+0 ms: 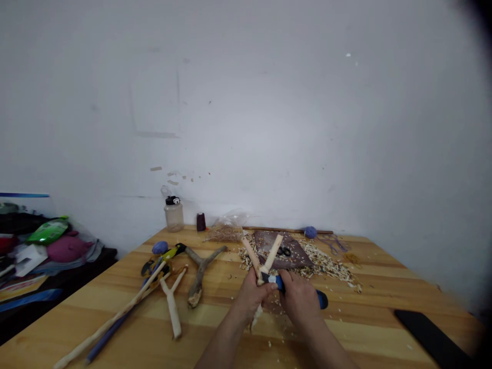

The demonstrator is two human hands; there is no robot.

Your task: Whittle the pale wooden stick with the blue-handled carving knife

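My left hand (251, 294) is closed around the lower stem of a peeled, Y-shaped forked stick (274, 252), whose two prongs point up and away. In my right hand (302, 297) is a knife with a blue and black handle (322, 299). Its front end lies against the stick just below the fork, close to my left thumb; the cutting edge is too small to make out. Beyond my hands, wood shavings (330, 266) lie around a dark brown sheet (265, 243), with black-handled scissors (284, 251) on it.
Left of my hands lie another peeled forked stick (172, 307), a barked forked branch (199, 279) and long sticks (115, 320). Further back stand a clear bottle (174, 215), a dark thread spool (201, 222) and a plastic bag (226, 231). A black flat object (430, 335) lies at right.
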